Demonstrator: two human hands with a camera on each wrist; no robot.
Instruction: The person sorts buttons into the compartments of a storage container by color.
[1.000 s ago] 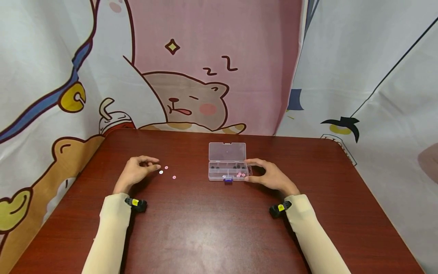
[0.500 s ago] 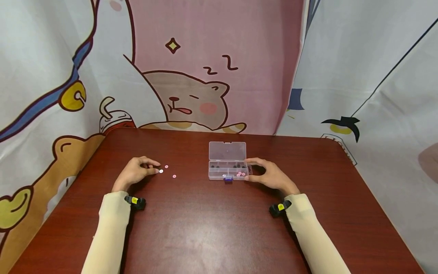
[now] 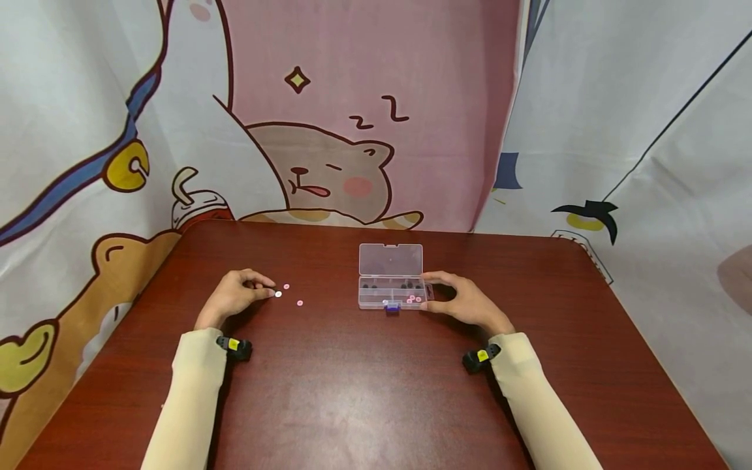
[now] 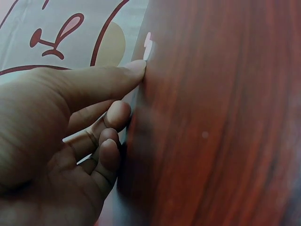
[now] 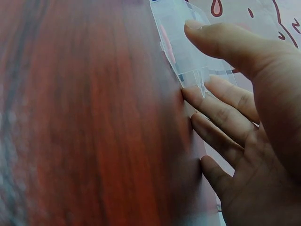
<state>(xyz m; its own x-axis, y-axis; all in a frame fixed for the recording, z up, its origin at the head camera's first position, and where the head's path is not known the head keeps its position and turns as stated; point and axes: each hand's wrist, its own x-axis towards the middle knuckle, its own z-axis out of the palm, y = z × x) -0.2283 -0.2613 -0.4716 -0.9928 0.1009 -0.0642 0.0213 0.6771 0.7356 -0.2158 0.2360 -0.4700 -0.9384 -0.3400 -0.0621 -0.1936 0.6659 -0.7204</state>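
Nearest cam: cream sleeves (image 3: 190, 391) run in over the desk (image 3: 352, 398), a wrist cam on each. Box's front side comes next, w/ blue latch (image 3: 392, 310) undone; R hand (image 3: 467, 303) has hold of the clear organizer box (image 3: 371, 305) at its R end, thumb by front corner, index by back corner, so gap = box depth. Front R compartment has a few pink rings (image 3: 418, 299); back row has black pcs (image 3: 410, 286). Over toward desk's L edge, approx. level w/ box, one loose pink ring (image 3: 300, 303) lies nearest; then L hand (image 3: 234, 299), thumb tip touching a white pc (image 3: 279, 294), thumb & index slightly apart; can't tell if it's pinched. 2nd loose pink ring (image 3: 286, 286) sits just beyond. Lid (image 3: 390, 260) stands open toward desk's far edge, printed cloth (image 3: 446, 117) behind. My read: partway; some pcs are boxed, these 3 aren't, lid's not shut.
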